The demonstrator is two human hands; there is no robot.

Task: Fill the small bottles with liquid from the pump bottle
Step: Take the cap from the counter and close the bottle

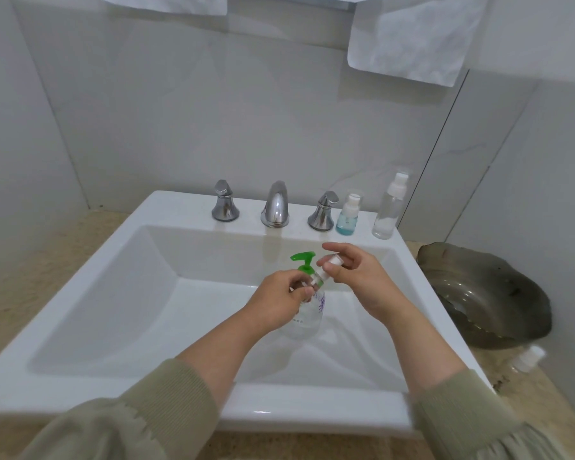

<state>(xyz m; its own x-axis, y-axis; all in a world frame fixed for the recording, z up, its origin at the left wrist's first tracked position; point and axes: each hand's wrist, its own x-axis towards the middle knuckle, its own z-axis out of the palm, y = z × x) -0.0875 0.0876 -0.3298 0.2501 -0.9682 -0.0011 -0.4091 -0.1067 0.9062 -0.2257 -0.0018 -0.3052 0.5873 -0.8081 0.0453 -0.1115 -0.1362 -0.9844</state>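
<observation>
Open across the left half of the sink. Crowded at centre by the pump bottle, with left hand and right hand gripping a small bottle above it. Lined along the back rim with tap, blue bottle, tall clear bottle. Taken up on the right counter by a dark bowl.

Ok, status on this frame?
Left grip holds small bottle, right grip pinches its cap. Pump bottle upright in sink. Nothing blocking.
</observation>
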